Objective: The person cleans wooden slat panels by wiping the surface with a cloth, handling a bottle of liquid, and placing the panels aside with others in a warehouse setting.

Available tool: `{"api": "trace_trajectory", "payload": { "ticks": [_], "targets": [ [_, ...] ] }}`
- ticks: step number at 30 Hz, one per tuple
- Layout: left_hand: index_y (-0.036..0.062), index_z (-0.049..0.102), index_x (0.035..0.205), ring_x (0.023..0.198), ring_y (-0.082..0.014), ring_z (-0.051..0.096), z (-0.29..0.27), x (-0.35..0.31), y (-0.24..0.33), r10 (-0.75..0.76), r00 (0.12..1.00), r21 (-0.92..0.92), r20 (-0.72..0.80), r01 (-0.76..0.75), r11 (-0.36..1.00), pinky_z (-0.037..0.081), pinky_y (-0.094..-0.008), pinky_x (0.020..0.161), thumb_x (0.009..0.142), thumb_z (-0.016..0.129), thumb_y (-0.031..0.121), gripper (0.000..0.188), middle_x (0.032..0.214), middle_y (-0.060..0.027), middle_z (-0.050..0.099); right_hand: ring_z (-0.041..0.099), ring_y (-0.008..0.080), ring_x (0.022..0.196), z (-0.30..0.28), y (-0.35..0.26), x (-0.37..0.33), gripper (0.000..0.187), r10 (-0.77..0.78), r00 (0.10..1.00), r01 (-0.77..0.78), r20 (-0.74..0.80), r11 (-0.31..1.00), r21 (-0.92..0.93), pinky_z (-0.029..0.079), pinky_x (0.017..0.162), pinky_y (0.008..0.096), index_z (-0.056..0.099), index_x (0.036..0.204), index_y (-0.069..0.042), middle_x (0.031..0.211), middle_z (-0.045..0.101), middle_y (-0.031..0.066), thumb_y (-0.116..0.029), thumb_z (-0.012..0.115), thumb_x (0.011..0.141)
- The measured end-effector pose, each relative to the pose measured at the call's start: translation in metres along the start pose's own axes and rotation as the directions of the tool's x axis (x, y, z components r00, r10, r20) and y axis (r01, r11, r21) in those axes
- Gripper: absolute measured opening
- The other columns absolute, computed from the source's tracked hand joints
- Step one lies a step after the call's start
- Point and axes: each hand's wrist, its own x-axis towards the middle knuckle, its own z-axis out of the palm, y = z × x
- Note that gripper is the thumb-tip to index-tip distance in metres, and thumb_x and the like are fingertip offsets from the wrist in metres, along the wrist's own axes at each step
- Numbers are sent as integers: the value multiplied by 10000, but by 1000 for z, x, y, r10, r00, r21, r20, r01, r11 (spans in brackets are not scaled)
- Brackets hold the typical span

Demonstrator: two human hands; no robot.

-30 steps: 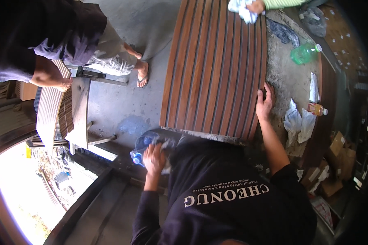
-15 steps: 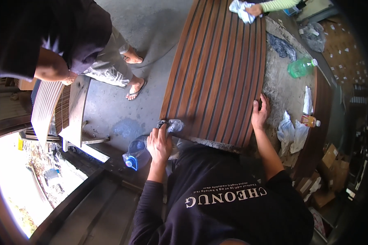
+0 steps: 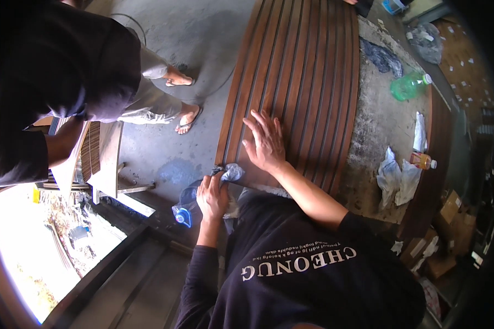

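A reddish-brown slatted wood panel with dark grooves lies before me, running away to the far edge of view. At its near left corner my left hand is closed on a crumpled grey-white rag, pressed against the panel's edge. Part of the rag is hidden behind my fingers. My right hand rests on the slats near the panel's left side, fingers spread, with nothing held.
Right of the panel, a worn grey surface bears a green plastic bottle, white cloths, a dark rag and a small amber bottle. A person stands at left beside stacked panels. A clear jug with blue cap sits below my left hand.
My right hand has moved left from the panel's right edge onto its slats. My left hand stays at the corner with the rag. The co-worker's white cloth at the far end has left view.
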Motion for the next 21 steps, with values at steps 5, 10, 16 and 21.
{"api": "trace_trajectory", "payload": {
  "ticks": [5,10,16,21],
  "targets": [
    [99,599,1029,809,-323,599,2,48,16,-7,1000,42,30,6,999,471,-424,704,761,651,181,285,864,-115,576,311,318,1354,-3,-4,1,561,-37,996,42,79,997,-60,214,1100,560,440,1311,-127,1399,367,123,-172,655,795],
    [69,596,1046,813,-358,593,7,49,16,-35,999,55,-31,37,998,472,-433,728,767,630,142,291,888,-140,587,323,303,1355,-3,-8,1,523,-30,995,31,95,999,-9,213,1103,543,453,1297,-125,1400,394,104,-141,623,802],
    [94,610,990,789,-328,605,4,26,13,-41,999,22,-33,41,999,475,-424,692,737,657,159,265,864,-110,591,336,289,1347,-7,-6,1,525,-17,998,17,62,1000,3,233,1097,532,463,1289,-118,1383,415,100,-153,626,791],
    [53,595,1034,812,-371,595,9,64,18,-10,998,44,-57,12,999,483,-435,702,795,595,137,254,894,-158,593,322,298,1363,-5,-11,2,529,-40,994,40,101,999,2,207,1107,544,443,1300,-123,1409,397,86,-120,615,800]
  ]
}}
